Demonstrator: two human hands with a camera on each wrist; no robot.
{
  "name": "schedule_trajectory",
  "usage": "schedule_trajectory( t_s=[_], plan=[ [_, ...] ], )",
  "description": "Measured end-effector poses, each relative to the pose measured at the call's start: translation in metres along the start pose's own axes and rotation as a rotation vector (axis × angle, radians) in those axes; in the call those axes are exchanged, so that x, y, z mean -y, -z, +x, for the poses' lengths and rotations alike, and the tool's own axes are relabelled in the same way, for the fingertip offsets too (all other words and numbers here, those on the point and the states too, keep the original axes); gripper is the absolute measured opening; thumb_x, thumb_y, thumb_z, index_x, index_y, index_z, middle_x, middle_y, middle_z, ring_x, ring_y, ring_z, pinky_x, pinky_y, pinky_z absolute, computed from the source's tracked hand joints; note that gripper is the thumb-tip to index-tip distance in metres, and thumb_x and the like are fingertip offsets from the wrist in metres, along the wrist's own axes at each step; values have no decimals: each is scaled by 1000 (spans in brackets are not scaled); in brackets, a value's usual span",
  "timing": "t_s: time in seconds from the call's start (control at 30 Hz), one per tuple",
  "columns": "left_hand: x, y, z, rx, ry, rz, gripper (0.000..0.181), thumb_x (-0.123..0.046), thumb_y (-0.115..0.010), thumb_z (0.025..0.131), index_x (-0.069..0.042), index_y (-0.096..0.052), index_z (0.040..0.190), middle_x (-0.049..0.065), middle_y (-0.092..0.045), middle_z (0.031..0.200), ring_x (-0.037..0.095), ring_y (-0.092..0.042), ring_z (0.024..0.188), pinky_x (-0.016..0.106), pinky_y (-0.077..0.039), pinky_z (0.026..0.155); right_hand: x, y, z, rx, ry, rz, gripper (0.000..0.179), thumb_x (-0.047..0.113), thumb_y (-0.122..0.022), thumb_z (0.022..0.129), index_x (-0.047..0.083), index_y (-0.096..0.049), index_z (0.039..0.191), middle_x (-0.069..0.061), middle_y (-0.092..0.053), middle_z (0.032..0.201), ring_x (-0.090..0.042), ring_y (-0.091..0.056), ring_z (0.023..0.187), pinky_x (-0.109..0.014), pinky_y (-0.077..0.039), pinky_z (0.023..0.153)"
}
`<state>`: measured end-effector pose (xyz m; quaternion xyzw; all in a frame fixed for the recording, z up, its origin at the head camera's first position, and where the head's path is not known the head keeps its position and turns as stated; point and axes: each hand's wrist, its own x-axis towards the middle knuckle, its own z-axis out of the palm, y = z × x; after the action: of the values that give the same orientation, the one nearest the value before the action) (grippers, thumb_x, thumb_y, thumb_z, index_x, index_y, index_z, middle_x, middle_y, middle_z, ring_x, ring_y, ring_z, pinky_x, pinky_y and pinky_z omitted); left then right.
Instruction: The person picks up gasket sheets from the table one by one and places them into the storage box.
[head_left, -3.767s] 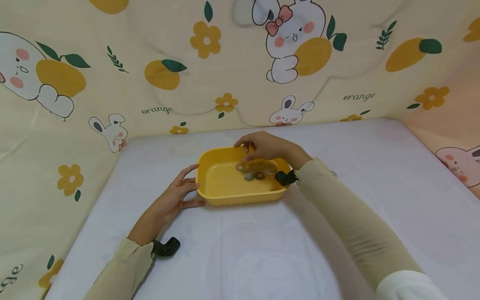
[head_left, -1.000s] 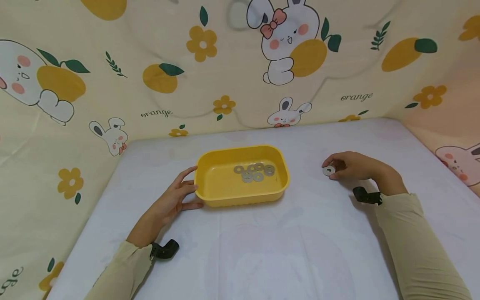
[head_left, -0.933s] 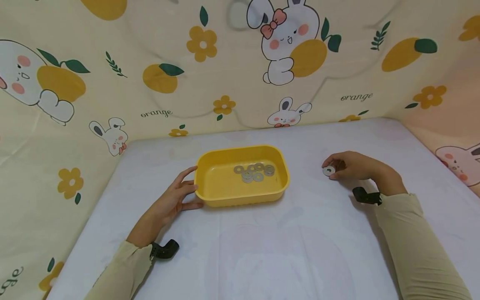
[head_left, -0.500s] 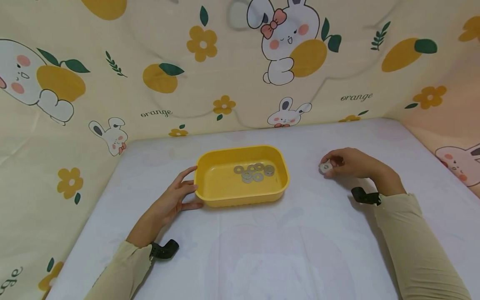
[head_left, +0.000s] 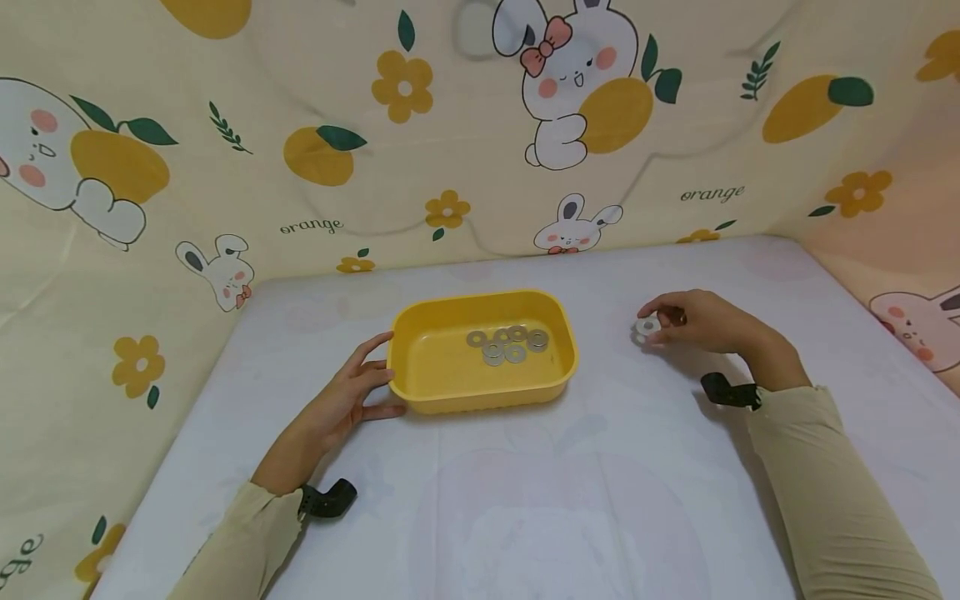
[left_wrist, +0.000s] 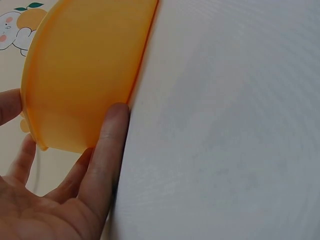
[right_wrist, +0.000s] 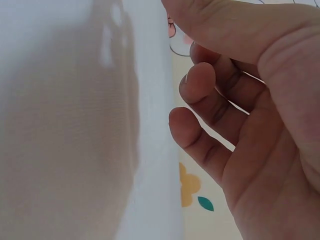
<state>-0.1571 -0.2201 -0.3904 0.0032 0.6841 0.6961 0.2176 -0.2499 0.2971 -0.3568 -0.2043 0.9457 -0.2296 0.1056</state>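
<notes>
Metal washers (head_left: 515, 354) lie in a loose cluster in the right half of a yellow plastic tray (head_left: 442, 396). My left hand (head_left: 347, 404) rests against the tray's left end, fingers extended along its wall; the left wrist view shows the thumb low against the wall by the table. To the right of the tray, my right hand (head_left: 697, 322) pinches a washer (head_left: 648, 325) between thumb and fingertips, close over the tabletop. A pale curved edge shows just below that washer. In the right wrist view the washer is out of sight and the other fingers are loosely curled.
A white cloth covers the table (head_left: 510, 500). Behind it and on both sides hangs a cream curtain (head_left: 360, 108) printed with rabbits and oranges. Each wrist carries a small black camera (head_left: 330, 500).
My right hand was over the tray earlier, then moved right to a washer on the table. In the last second it has shifted slightly up and left with a washer. The left hand stays put.
</notes>
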Motion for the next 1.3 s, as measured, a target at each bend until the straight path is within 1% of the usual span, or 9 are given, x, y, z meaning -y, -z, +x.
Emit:
schedule_trajectory(
  t_s=[0.17, 0.37, 0.67, 0.87, 1.13, 1.3],
  plan=[
    [-1, 0, 0, 0, -2, 4, 63, -20, -52, 103, -34, -21, 156, 18, -37, 152, 22, -62, 114, 45, -60, 92, 1, 1, 0, -19, 25, 5, 32, 23, -77, 87, 12, -68, 116, -1, -51, 83, -8, -44, 71, -23, -35, 58],
    [0, 0, 0, 1, -6, 10, 63, -20, -52, 103, -33, -21, 156, 18, -37, 152, 22, -61, 115, 45, -60, 92, 3, 2, 0, -23, 22, 11, 32, 24, -76, 88, 11, -68, 116, -1, -51, 83, -8, -44, 69, -24, -35, 56],
    [0, 1, 1, 9, -12, 6, 63, -20, -52, 103, -33, -21, 156, 19, -36, 153, 22, -61, 115, 45, -60, 92, 4, 2, 0, -54, 35, -6, 31, 17, -76, 88, 10, -68, 117, -1, -53, 84, -10, -48, 76, -22, -39, 59],
    [0, 1, 0, 5, -7, 5, 63, -19, -51, 103, -34, -21, 156, 19, -36, 152, 22, -62, 115, 44, -60, 92, 4, 2, 0, -72, 49, -10, 30, 15, -76, 87, 11, -68, 116, -1, -54, 84, -10, -50, 76, -21, -40, 60],
    [0, 1, 0, 7, -1, 4, 62, -19, -52, 103, -34, -22, 156, 18, -35, 153, 23, -62, 115, 45, -59, 93, 5, 2, 0, -73, 43, -17, 29, 12, -75, 88, 10, -69, 117, -1, -54, 83, -10, -50, 75, -21, -40, 59],
    [0, 1, 0, 5, -1, 2, 62, -20, -51, 103, -35, -22, 155, 18, -36, 153, 23, -62, 115, 44, -59, 93, 6, 3, 0, -83, 39, -7, 33, 17, -76, 88, 9, -69, 118, -1, -54, 84, -11, -50, 76, -21, -41, 59]
  ],
)
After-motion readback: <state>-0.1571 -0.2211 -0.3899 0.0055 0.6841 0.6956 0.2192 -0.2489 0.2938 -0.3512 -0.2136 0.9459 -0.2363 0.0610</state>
